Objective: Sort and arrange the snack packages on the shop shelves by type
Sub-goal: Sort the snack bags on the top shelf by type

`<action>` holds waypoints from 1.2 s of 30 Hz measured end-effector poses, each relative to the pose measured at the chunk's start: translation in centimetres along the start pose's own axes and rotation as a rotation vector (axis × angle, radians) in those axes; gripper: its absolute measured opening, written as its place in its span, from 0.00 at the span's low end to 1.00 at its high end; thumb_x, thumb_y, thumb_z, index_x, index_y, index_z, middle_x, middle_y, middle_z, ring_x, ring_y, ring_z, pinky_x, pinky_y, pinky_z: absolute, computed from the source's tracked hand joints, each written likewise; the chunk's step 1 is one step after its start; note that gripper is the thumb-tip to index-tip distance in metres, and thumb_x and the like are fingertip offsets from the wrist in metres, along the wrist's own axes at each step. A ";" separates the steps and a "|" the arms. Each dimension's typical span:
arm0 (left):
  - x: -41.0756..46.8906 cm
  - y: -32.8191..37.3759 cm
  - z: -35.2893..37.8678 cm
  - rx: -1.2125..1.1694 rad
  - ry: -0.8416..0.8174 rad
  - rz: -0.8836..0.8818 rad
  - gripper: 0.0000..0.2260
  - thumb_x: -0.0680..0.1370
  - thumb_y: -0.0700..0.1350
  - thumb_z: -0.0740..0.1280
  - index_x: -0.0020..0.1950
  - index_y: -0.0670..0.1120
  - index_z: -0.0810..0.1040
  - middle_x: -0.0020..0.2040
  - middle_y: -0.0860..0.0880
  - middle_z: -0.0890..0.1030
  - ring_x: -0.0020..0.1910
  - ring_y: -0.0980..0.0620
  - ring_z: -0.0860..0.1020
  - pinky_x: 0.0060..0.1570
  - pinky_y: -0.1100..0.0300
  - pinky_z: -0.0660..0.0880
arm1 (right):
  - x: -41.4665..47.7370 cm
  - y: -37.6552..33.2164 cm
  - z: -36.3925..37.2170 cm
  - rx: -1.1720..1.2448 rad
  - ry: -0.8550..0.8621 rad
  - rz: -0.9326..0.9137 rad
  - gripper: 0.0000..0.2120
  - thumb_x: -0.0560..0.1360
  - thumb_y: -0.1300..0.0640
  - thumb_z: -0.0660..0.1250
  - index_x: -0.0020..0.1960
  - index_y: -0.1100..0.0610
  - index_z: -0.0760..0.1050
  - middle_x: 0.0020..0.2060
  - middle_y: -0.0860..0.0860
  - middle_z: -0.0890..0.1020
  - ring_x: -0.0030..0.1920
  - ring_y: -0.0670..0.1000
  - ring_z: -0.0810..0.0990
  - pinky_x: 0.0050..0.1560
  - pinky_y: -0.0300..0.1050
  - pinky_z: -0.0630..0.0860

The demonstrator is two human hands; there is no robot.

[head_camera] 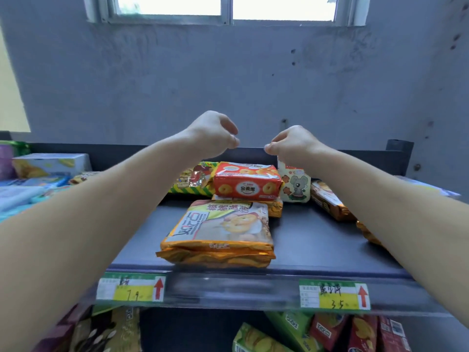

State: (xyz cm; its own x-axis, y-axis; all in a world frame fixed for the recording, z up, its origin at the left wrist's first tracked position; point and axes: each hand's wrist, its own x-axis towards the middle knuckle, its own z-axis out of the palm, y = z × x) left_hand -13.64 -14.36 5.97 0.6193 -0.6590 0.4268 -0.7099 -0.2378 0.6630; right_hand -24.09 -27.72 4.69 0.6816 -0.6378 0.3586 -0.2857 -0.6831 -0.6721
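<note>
On the dark top shelf (317, 240) an orange biscuit pack (218, 232) lies at the front. Behind it a red ring-biscuit pack (246, 184) lies on another orange pack. A green-yellow striped pack (190, 181) lies to its left. A white pack with a grey mouse (295, 186) stands upright to its right. My right hand (294, 144) pinches the top edge of that white pack. My left hand (215, 133) hovers above the striped and red packs, fingers curled, holding nothing.
Brown-orange packs (327, 201) lie along the shelf's right side, partly hidden by my right forearm. Boxes and blue packs (48, 165) crowd the left. Price tags (132, 288) line the shelf's front rail. The lower shelf holds green and red packs (327, 331). A grey wall rises behind.
</note>
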 end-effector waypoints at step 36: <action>0.8 -3.0 -0.3 -0.445 0.188 -0.340 0.14 0.71 0.33 0.71 0.53 0.43 0.72 0.49 0.41 0.81 0.44 0.44 0.82 0.40 0.52 0.79 | 1.4 0.2 2.8 0.518 -0.116 0.266 0.06 0.74 0.60 0.69 0.50 0.58 0.75 0.42 0.55 0.83 0.38 0.52 0.83 0.33 0.46 0.81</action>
State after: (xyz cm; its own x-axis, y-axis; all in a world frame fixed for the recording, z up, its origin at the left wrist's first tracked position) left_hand -10.90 -13.97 4.47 0.8650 -0.4509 0.2201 -0.2773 -0.0641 0.9586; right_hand -21.28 -27.72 3.27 0.7091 -0.7005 0.0806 -0.1106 -0.2235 -0.9684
